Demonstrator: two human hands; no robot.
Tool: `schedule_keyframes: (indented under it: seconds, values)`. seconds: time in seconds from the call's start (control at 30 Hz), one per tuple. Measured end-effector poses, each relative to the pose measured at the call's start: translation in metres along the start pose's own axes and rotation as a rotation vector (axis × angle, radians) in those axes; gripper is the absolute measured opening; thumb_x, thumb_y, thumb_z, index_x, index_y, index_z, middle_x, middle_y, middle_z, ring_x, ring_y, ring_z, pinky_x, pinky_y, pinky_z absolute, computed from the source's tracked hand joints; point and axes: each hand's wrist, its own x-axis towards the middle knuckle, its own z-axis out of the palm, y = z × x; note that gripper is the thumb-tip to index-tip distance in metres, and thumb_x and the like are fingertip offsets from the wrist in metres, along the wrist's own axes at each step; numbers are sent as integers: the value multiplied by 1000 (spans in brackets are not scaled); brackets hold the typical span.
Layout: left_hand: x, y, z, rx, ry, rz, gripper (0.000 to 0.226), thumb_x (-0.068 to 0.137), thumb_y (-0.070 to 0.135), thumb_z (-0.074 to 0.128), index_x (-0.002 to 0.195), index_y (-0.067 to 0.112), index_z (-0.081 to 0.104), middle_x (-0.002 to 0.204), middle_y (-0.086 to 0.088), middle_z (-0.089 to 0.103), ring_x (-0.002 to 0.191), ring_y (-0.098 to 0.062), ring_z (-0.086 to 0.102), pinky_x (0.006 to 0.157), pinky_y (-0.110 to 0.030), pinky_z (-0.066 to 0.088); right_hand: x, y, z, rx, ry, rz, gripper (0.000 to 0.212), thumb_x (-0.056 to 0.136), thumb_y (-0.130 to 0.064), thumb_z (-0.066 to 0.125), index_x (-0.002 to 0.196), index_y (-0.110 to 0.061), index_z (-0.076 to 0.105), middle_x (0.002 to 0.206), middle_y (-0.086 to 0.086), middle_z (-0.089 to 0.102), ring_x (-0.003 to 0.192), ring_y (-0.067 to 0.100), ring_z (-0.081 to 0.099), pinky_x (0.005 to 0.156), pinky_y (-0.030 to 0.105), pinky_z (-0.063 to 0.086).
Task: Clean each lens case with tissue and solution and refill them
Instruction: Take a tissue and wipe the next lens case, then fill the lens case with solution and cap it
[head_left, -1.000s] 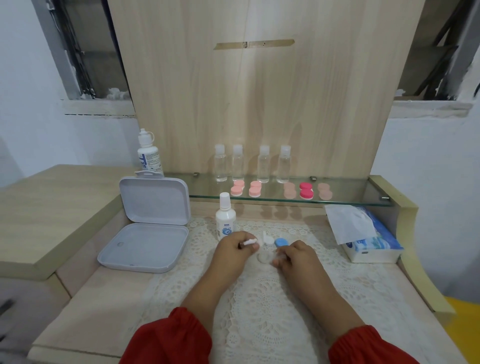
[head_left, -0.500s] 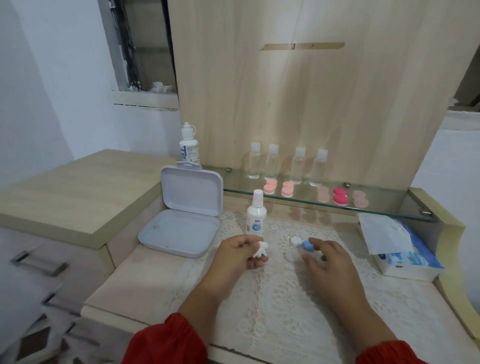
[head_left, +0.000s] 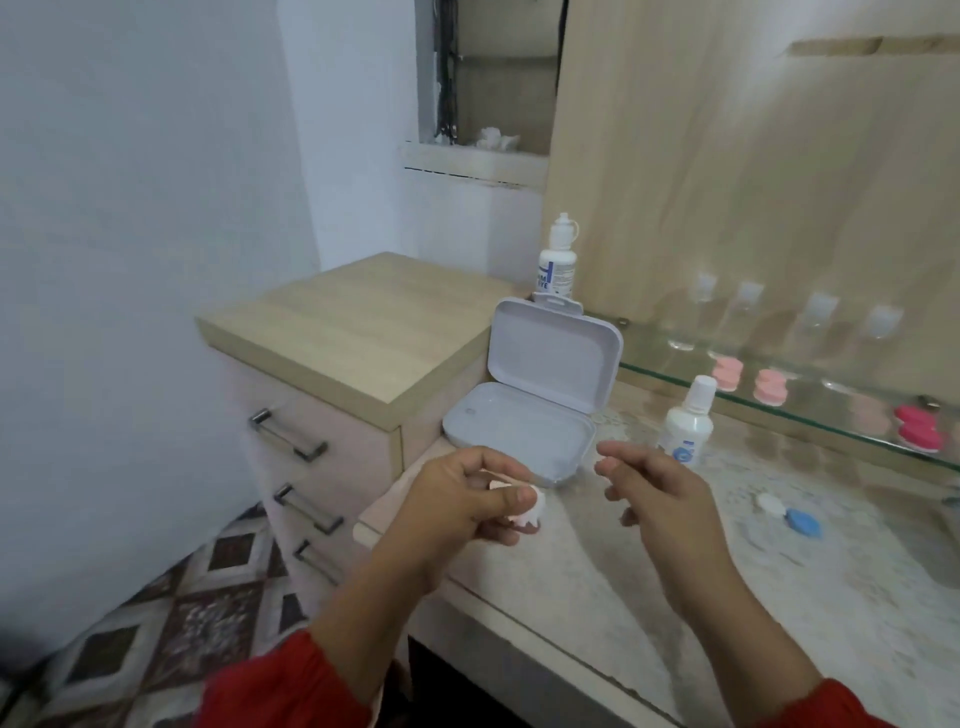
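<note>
My left hand pinches the tissue over the table edge; my right hand, loose, holds nothing. The tissue may fall.

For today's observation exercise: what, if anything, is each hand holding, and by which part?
The left hand pinches a crumpled white tissue wad between thumb and fingers, gripping its upper part; the rest hangs below. The right hand holds nothing, its fingers loosely curled.

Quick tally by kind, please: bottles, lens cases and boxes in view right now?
Small clear plastic bottles on the glass shelf: 4
White opaque solution bottles: 2
Pink round lens cases on the shelf: 4
White-and-blue lens case on the table: 1
Open grey hinged box: 1
Total: 12
</note>
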Motion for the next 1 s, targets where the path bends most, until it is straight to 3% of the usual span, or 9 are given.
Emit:
schedule_keyframes:
  seconds: [0.2,0.4,0.5,0.63,0.7,0.73,0.8,0.87,1.0]
  values:
    - [-28,13,-91,91,161,17,16,76,-7,68,80,6,60,68,-15,64,52,-24,64,46,-26,51,-14,-20,96,203,-289,127,16,91,-7,58,92,-13,73,78,1,69,67,13,58,58,27,45]
    - [-50,-7,-181,209,266,-207,12,86,-5,62,79,5,60,64,-10,62,53,-18,62,45,-22,49,-43,-21,179,185,-615,194,13,93,-9,57,92,-13,69,78,5,62,66,11,56,60,27,49]
    - [-51,-37,-212,222,386,-332,10,89,-4,57,83,4,60,72,-13,61,52,-19,62,46,-26,50,-54,-10,213,177,-717,345,13,94,-9,56,89,-14,67,72,2,59,60,8,54,57,24,48]
    - [-50,-77,-231,201,523,-462,8,90,-3,57,85,2,55,74,-15,58,57,-24,60,47,-28,52,-64,11,246,156,-744,580,10,95,-8,55,90,-11,63,77,4,58,61,12,52,54,25,45]
    - [-50,-95,-235,215,558,-516,8,92,1,57,86,2,53,75,-15,56,55,-23,60,57,-38,57,-66,22,256,142,-715,659,9,96,-9,53,92,-11,61,78,4,55,61,13,49,52,23,43]
    - [-51,-101,-236,234,543,-560,11,92,7,59,97,-1,54,84,-17,57,58,-24,61,62,-45,58,-66,27,259,122,-700,678,9,96,-10,52,93,-12,60,78,3,53,62,12,48,53,23,42]
    - [-53,-110,-238,304,507,-661,50,93,22,61,134,3,40,117,-21,54,70,-27,62,56,-43,59,-65,34,262,88,-671,702,11,97,-10,51,91,-13,60,73,2,50,60,12,45,54,23,39]
    - [-54,-111,-237,377,491,-716,71,93,29,60,148,11,20,136,-21,43,73,-29,64,52,-39,59,-64,40,262,85,-649,726,16,97,-8,49,86,-12,59,67,2,44,56,12,39,53,24,33]
    - [-47,-105,-230,446,453,-712,58,95,28,56,143,11,29,113,-12,52,75,-33,67,66,-44,59,-62,44,260,93,-644,740,19,97,-4,46,85,-13,58,67,2,39,56,13,35,53,25,28]
